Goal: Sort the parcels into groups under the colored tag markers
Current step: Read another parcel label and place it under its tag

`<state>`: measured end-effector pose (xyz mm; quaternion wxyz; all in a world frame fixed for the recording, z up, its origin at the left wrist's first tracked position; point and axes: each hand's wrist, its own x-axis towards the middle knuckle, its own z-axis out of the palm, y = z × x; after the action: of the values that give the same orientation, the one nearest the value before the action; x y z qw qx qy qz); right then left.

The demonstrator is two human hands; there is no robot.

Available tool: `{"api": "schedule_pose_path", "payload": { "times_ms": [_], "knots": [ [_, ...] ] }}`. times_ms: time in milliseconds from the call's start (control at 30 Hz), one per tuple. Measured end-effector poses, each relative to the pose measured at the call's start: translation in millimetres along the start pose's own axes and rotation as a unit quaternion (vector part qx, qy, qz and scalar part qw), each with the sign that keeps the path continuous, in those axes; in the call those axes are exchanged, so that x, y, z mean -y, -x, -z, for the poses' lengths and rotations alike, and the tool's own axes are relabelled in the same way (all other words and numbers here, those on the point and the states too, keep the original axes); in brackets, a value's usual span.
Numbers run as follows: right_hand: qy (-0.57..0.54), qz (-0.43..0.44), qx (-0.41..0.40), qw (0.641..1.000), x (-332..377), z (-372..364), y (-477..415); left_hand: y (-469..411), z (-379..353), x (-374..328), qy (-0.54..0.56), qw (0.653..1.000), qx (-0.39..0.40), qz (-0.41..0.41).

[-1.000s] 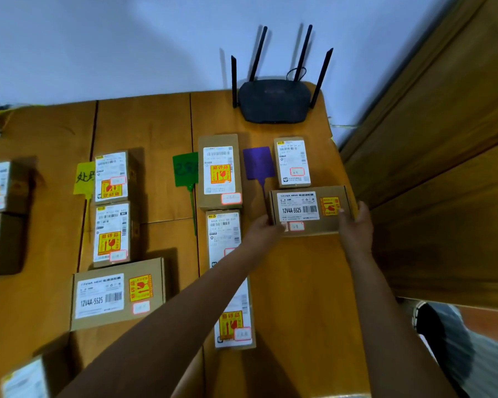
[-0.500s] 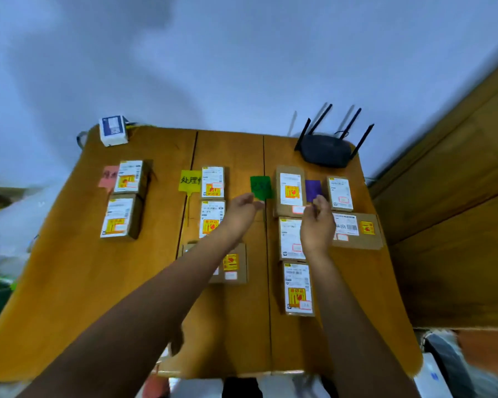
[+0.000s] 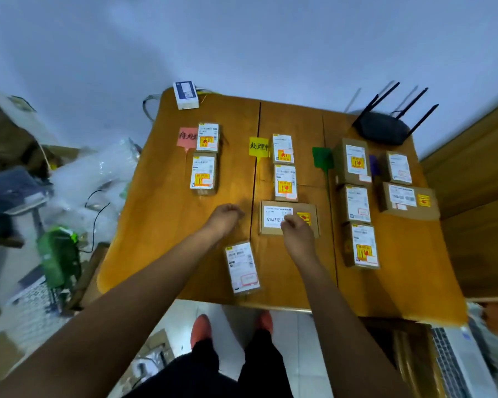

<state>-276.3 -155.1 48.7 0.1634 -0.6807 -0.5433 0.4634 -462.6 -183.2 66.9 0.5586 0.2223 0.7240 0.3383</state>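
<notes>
1. The left hand [image 3: 226,215] hangs just over the desk [image 3: 170,225]. Its fingers are loosely curled and it holds nothing.
2. The right hand [image 3: 295,229] is close beside it, with its fingers loosely curled over the near part of a wide parcel [image 3: 273,215]. It grips nothing, and I cannot tell whether it touches the label.
3. That wide parcel is the nearest box in the row under the yellow tag [image 3: 259,146], which lies beyond the gap between the hands. Straight beyond the right hand, the middle yellow parcel [image 3: 285,182] and the far yellow parcel [image 3: 283,149] continue the row.
4. Beyond the left hand and a little to its left, the pink tag [image 3: 188,136] sits beside the pink column [image 3: 204,173], two parcels end to end.
5. To the right of the right hand, the green tag [image 3: 322,158] lies beside the green column [image 3: 355,203], three parcels running from far to near.
6. Further right again, the purple tag [image 3: 373,166] peeks out between boxes. Beside it is a small purple-side parcel [image 3: 397,168], and a broad purple-side parcel [image 3: 408,199] lies just nearer.
7. One loose parcel [image 3: 243,267] lies nearer than both hands, between the forearms and close to the desk's front edge, under no tag.
8. A black router [image 3: 383,130] stands at the far right corner, well beyond the right hand. A small white box [image 3: 186,94] sits at the far left corner.
</notes>
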Motion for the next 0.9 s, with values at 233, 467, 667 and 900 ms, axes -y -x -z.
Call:
{"api": "schedule_pose_path", "payload": {
  "times_ms": [233, 467, 667, 900],
  "knots": [
    [0.012, -0.153, 0.167, 0.974, -63.5, -72.7, 46.1, -9.4, -11.5, 143.7, 0.001, 0.985, 0.040, 0.168],
    [-0.064, -0.141, 0.172, 0.973, -80.5, -93.8, 54.3, -2.4, -20.2, 140.4, 0.007, 0.992, 0.051, 0.119],
    [-0.096, 0.000, 0.105, 0.990, 9.4, -46.0, 33.9, 18.1, -1.0, 25.5, 0.041, 0.998, -0.013, -0.046],
    [-0.173, 0.206, 0.038, 0.963, 154.0, 40.6, 49.3, 91.1, 22.2, -119.7, 0.076, 0.941, -0.091, -0.318]
  ]
}}
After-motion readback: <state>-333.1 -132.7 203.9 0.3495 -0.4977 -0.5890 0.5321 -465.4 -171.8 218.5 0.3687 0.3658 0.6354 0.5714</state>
